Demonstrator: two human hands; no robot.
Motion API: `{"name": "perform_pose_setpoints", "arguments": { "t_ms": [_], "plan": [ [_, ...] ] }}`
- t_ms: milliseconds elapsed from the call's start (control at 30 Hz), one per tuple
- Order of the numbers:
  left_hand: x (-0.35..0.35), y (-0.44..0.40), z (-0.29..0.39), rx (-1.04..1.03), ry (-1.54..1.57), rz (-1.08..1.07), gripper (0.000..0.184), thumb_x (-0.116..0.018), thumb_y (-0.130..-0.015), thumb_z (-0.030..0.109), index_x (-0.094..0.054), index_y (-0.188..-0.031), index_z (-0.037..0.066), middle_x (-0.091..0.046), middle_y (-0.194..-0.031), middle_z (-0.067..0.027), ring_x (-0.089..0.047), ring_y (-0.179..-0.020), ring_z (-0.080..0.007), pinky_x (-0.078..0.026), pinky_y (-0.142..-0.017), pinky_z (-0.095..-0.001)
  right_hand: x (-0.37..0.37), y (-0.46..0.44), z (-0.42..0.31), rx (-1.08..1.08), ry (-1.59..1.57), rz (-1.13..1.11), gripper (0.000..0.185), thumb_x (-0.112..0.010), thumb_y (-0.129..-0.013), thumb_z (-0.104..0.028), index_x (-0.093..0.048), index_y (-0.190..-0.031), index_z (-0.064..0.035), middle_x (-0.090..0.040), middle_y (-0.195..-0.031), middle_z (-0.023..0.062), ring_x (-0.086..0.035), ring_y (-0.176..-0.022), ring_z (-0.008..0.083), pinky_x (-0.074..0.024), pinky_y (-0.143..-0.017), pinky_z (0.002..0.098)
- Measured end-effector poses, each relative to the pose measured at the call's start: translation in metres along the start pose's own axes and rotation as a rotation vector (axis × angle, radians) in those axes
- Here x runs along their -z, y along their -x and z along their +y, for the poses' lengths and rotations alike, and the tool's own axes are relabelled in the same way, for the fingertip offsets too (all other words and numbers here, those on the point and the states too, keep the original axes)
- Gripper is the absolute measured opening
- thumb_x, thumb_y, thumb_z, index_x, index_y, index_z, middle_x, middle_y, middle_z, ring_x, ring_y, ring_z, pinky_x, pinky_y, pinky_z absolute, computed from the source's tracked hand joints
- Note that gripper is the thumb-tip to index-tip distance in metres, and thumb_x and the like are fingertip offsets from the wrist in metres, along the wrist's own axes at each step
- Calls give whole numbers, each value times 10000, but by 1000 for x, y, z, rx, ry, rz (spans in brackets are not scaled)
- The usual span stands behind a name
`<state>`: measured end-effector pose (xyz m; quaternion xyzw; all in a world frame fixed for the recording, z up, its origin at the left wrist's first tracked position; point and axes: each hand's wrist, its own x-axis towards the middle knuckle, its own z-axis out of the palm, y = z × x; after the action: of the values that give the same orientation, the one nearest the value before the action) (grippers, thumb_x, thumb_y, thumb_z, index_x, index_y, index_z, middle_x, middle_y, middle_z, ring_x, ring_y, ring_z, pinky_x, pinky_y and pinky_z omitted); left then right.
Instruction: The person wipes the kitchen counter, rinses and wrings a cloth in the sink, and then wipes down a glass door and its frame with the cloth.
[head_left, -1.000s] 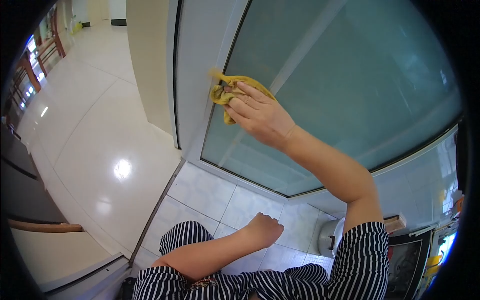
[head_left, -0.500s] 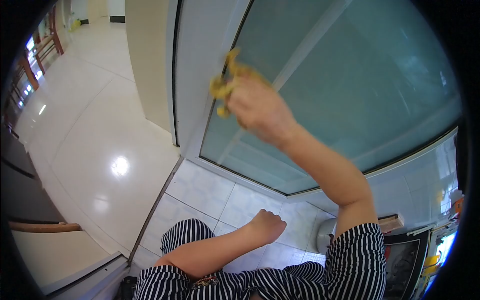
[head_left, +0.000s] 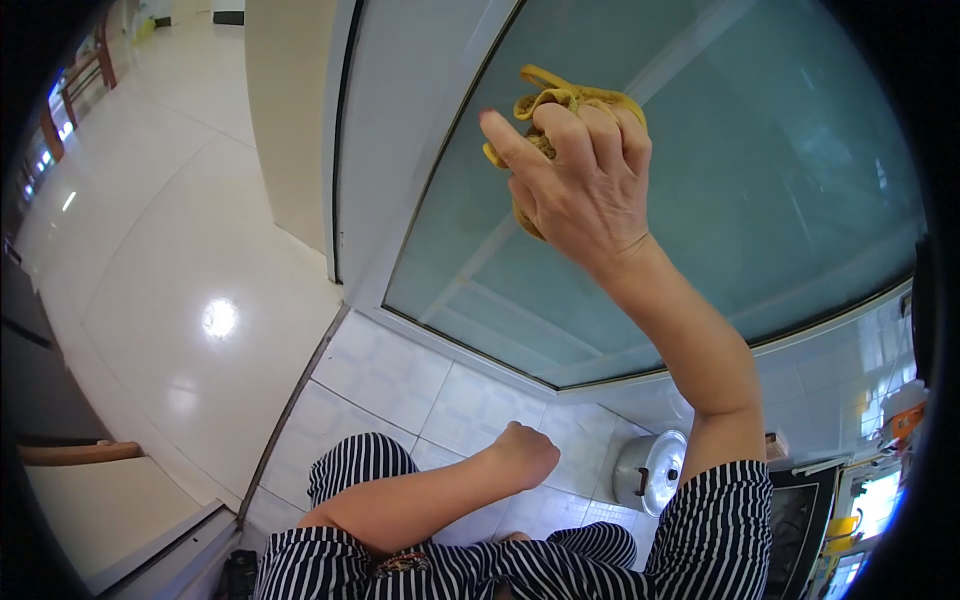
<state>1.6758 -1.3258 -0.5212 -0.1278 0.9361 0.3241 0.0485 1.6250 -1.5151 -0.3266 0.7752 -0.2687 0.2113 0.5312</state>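
Observation:
My right hand (head_left: pixel 590 180) is raised to the frosted glass panel (head_left: pixel 740 200) and grips a crumpled yellow cloth (head_left: pixel 625 100). The cloth bunches out past the knuckles and below the thumb side, against the glass. One finger sticks out toward the panel's left edge. Lower down, in front of my body, my left hand (head_left: pixel 527 457) is curled into a loose fist, apart from the door, with nothing showing in it. A pale door frame (head_left: pixel 415 130) borders the glass.
A lidded metal pot (head_left: pixel 650 472) stands on the tiled floor (head_left: pixel 385 385) at right. Beyond a dark threshold strip (head_left: pixel 290 410) lies a glossy floor (head_left: pixel 170 260). Wooden chairs (head_left: pixel 90 75) stand far left. Yellow and orange items (head_left: pixel 840 530) hang at lower right.
My right hand has moved right across the glass with the cloth, from the panel's left edge. The left fist stays about where it was. More of the pot shows.

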Motion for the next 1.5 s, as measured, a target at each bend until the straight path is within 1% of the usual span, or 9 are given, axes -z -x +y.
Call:
{"name": "perform_pose_setpoints", "arguments": {
  "t_ms": [700,900,967,1067,1100,1200,1300,1400,1500],
  "plan": [
    [-2,15,2,9,-22,85,232,-694,-861,238,-655,-1008,63,-702,-943,-127,-692,-921,-319,-535,-788,-461,4,3,12,98,-157,-82,424,-682,-783,-166,-641,-1193,-266,-527,-1115,5,-511,-1059,225,-417,-944,408],
    [-1,25,3,-24,-7,112,202,-672,-868,233,-648,-972,61,-697,-915,-122,-689,-891,-320,-532,-766,-451,53,-126,153,-205,237,587,181,-589,-967,-122,-618,-1126,-40,-612,-1167,202,-584,-1101,365,-497,-912,433],
    [-2,22,0,-30,-10,132,196,-665,-871,230,-646,-967,60,-695,-906,-121,-688,-880,-319,-530,-761,-450,72,-134,184,-197,338,587,214,-600,-954,-82,-608,-1165,-49,-610,-1207,201,-580,-1136,351,-500,-924,434],
    [-4,21,-2,-33,-12,149,198,-666,-872,227,-641,-974,60,-690,-897,-119,-687,-863,-316,-526,-755,-450,59,-127,173,-115,-158,141,266,-590,-934,-55,-605,-1199,-72,-599,-1295,179,-543,-1225,337,-475,-975,449],
    [-2,21,0,-29,-19,146,210,-671,-871,229,-642,-990,59,-693,-904,-122,-688,-871,-317,-527,-760,-449,9,-123,152,-45,272,438,294,-569,-934,-58,-602,-1226,-63,-587,-1326,183,-530,-1250,332,-451,-1007,455],
    [3,22,4,-24,-26,120,235,-674,-876,237,-644,-1023,58,-699,-923,-124,-691,-890,-319,-530,-774,-452,-12,-49,30,-117,51,79,394,-576,-956,-120,-516,-1342,-72,-592,-1301,114,-555,-1198,254,-452,-1009,392],
    [3,21,3,-5,-41,65,266,-664,-892,252,-645,-1077,63,-705,-956,-126,-693,-921,-322,-536,-800,-459,-59,66,-96,-586,-1189,-83,514,-583,-977,-183,-429,-1457,-81,-598,-1277,44,-580,-1147,176,-454,-1011,329],
    [2,19,2,12,-61,7,315,-649,-912,270,-638,-1160,76,-705,-1006,-129,-689,-958,-323,-539,-830,-465,-45,124,-109,465,-207,-462,573,-507,-954,-143,-383,-1511,-96,-528,-1413,54,-544,-1276,230,-357,-1164,329],
    [9,23,5,14,-41,-25,374,-638,-926,284,-621,-1244,88,-701,-1058,-128,-682,-992,-321,-539,-849,-465,-19,90,-62,267,-205,-514,599,-466,-951,-168,-357,-1538,-115,-573,-1366,71,-549,-1267,232,-354,-1166,407]
  ]
}}
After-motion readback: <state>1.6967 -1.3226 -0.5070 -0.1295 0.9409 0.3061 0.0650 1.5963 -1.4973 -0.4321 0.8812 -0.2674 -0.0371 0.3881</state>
